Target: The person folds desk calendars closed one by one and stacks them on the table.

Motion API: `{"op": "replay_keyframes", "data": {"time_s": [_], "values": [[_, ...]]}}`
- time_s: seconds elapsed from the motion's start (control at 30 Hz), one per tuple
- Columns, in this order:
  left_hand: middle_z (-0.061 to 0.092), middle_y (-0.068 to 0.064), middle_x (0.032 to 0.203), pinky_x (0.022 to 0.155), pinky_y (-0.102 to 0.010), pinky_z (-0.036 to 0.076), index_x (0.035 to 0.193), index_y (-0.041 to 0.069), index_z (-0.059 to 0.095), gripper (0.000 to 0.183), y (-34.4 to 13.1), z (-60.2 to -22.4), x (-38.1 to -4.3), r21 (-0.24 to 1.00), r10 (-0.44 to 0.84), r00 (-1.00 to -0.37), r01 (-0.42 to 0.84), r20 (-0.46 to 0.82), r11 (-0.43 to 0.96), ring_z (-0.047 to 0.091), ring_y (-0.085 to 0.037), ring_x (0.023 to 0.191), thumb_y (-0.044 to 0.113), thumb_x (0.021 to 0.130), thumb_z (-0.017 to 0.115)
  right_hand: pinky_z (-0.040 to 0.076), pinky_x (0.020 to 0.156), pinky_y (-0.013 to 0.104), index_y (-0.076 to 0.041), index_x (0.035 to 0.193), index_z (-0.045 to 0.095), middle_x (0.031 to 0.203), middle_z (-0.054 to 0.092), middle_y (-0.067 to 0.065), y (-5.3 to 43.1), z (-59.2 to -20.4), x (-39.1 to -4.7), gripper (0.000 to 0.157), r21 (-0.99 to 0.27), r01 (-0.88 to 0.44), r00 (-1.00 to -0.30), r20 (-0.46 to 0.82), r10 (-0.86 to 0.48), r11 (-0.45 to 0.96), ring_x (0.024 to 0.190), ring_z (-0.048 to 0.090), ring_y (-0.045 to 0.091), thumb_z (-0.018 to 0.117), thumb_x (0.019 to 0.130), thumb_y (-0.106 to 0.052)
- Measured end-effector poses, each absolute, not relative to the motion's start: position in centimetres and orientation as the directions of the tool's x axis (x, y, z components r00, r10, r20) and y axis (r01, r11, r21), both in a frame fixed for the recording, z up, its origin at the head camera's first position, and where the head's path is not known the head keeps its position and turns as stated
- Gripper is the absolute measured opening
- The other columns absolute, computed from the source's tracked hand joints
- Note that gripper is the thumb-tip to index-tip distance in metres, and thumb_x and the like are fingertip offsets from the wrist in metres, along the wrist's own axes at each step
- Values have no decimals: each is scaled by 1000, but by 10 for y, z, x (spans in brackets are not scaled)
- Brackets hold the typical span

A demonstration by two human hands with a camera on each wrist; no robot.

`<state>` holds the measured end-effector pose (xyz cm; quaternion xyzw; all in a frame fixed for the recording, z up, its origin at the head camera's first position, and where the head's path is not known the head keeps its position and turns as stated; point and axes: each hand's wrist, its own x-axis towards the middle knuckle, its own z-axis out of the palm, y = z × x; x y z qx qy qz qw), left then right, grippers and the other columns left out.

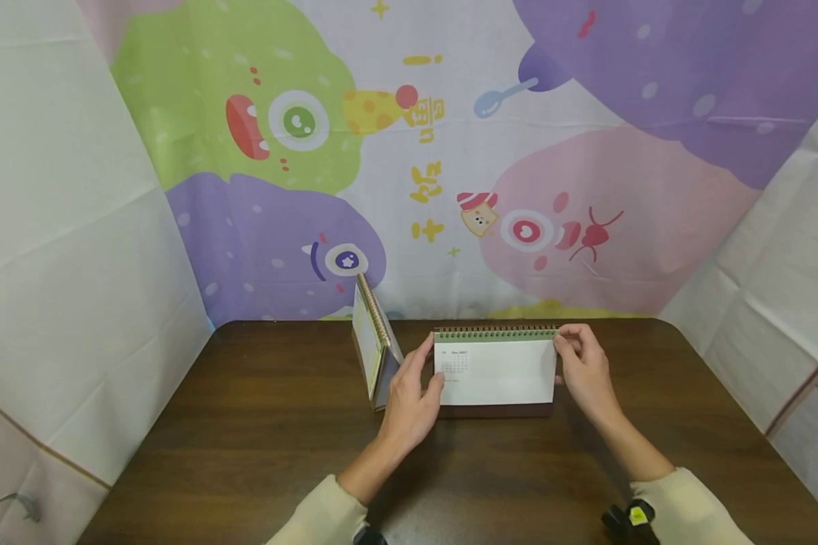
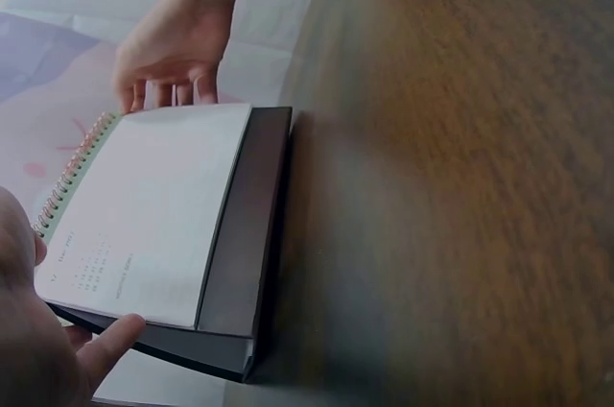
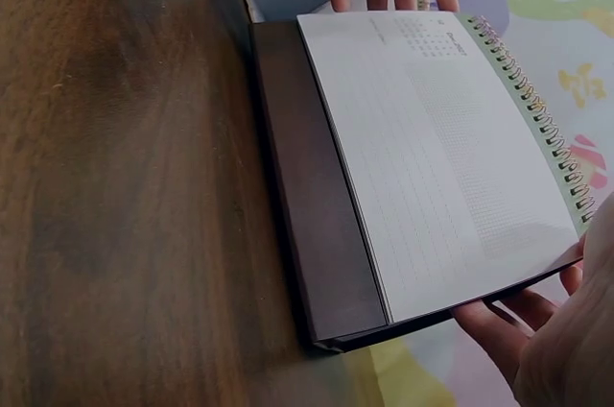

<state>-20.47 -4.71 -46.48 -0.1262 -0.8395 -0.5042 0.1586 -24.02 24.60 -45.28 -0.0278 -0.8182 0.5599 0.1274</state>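
Observation:
A desk calendar [image 1: 497,375] with a white page, a green strip and a spiral binding along its top stands on the table, leaning back on a dark stand [image 3: 321,196]. My left hand [image 1: 412,401] holds its left side, thumb at the page edge and a finger near the top corner. At the top right corner, my right hand [image 1: 586,371] pinches it with the thumb in front; some fingers are hidden behind. The page has a small month grid headed Dec. Just left of my left hand stands a second spiral desk calendar [image 1: 368,341], turned nearly edge-on.
Both calendars stand on a brown wooden table [image 1: 266,446]. Behind it hangs a cloth [image 1: 450,295] printed with cartoon monsters. Pale fabric walls [image 1: 75,227] close in the left and right sides.

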Motion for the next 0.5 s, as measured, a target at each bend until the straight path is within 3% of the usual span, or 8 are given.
{"op": "replay_keyframes", "data": {"time_s": [0.17,0.5], "values": [[63,-20,162,125,-63,50,171,11,49,63,-49,-462,-205,803,55,-919,369,391,467,60,-42,152,15,109,61,66,68,31,-5,139,59,113,71,0,246,-451,-243,31,-925,-91,-966,172,192,369,96,58,3,54,119,-27],[68,-20,153,118,-62,55,170,11,50,62,-49,-456,-205,788,19,-926,331,376,519,67,-40,141,19,109,63,64,64,31,-4,137,60,97,69,-4,242,-443,-244,30,-910,-95,-971,174,163,404,85,61,7,55,118,-27]]}}
